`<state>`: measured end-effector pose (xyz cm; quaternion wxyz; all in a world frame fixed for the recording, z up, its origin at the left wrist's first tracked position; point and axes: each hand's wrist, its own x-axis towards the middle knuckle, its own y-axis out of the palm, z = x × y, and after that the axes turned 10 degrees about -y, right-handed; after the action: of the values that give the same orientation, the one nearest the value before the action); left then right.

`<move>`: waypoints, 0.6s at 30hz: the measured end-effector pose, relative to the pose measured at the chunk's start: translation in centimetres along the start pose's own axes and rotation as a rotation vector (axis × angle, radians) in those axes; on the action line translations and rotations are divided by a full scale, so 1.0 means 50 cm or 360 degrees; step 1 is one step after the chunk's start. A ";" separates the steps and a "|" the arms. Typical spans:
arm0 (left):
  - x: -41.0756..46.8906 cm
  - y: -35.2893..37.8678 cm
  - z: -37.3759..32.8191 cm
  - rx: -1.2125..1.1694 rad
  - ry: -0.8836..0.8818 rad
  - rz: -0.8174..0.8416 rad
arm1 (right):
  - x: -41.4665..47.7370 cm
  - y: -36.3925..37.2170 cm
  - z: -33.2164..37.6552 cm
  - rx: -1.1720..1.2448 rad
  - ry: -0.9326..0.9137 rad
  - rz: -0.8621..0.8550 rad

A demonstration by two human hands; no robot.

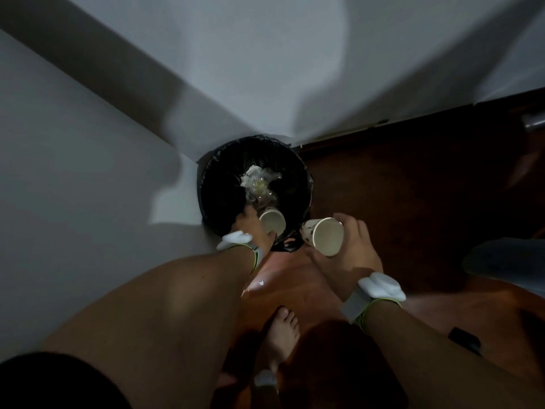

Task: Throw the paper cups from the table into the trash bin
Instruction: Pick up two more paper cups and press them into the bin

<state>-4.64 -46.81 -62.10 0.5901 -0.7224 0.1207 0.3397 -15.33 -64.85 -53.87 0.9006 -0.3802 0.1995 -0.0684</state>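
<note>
A round trash bin (pixel 298 163) lined with a black bag stands in the corner of two white walls, with crumpled clear wrappers (pixel 259 184) inside. My left hand (pixel 253 228) reaches over the bin's near rim and grips a white paper cup (pixel 272 222), its mouth facing me, above the bin's opening. My right hand (pixel 351 246) holds a second paper cup (pixel 324 236) with a patterned outside, tilted with its mouth toward me, just to the right of the bin's near rim. Both wrists carry white trackers on straps.
White walls (pixel 88 172) close in on the left and behind the bin. Dark reddish wooden floor (pixel 398 187) spreads to the right. My bare foot (pixel 280 335) stands below the bin. A small white scrap (pixel 261 282) lies on the floor; a dark object (pixel 466 339) sits at lower right.
</note>
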 end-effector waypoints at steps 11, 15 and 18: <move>-0.117 -0.028 0.051 0.0020 0.0156 -0.0395 | 0.056 0.054 0.078 -0.0463 -0.0341 0.0056; -0.115 -0.047 0.083 0.0294 0.0379 -0.0320 | 0.098 0.072 0.080 -0.0524 -0.0537 0.0208; -0.110 -0.067 0.085 0.0315 0.0297 -0.0167 | 0.122 0.088 0.078 -0.0693 -0.0660 0.0343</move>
<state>-8.26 -43.14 -56.34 0.6617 -0.6943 0.1701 0.2262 -8.31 -60.88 -56.41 0.8216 -0.5464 0.0608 0.1505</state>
